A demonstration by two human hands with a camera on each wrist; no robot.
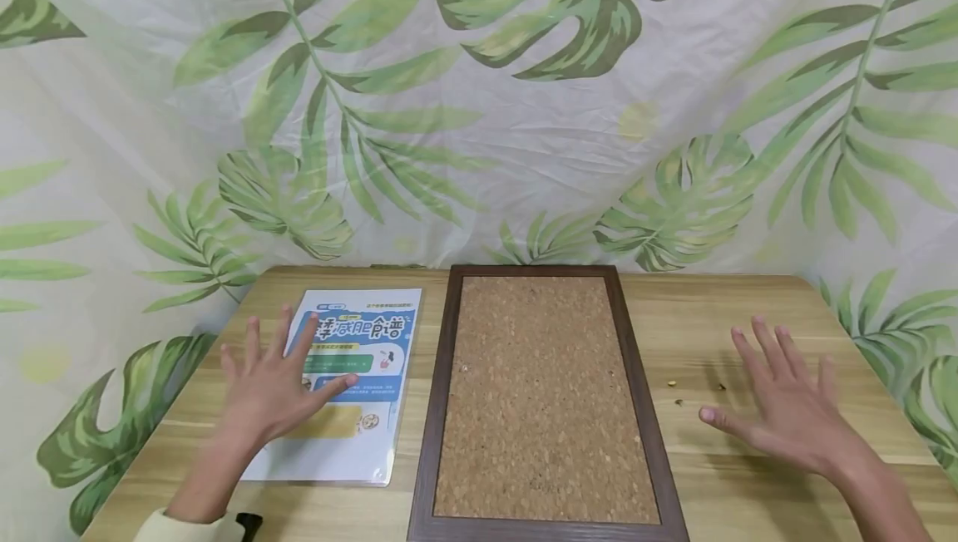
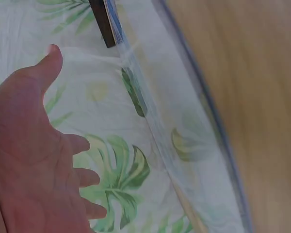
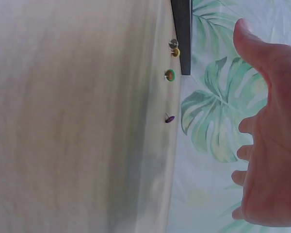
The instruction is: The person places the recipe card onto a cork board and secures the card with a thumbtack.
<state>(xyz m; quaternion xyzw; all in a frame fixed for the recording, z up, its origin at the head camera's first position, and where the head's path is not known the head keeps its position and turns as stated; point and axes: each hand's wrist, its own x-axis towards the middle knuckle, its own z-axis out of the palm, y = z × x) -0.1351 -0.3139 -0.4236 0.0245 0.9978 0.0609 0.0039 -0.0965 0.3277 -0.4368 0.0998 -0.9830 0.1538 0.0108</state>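
My left hand (image 1: 273, 388) is spread with straight fingers above a laminated sheet (image 1: 352, 450) printed in blue, green and yellow. It holds nothing. To the right, my right hand (image 1: 797, 409) hovers over the table, fingers spread and nothing in its grasp. Several thumbtacks (image 3: 169, 75) lie on the wood between that hand and the board; one has a purple head (image 3: 170, 118). From the head view these tacks (image 1: 671, 383) look tiny. A cork board (image 1: 546, 392) with a dark brown frame lies flat between both hands, touched by neither.
The wooden table (image 1: 696, 475) carries all of these things. Behind it and at its sides hangs a white cloth (image 1: 539, 151) with green leaf prints. The board's far edge lies close to the back edge of the table.
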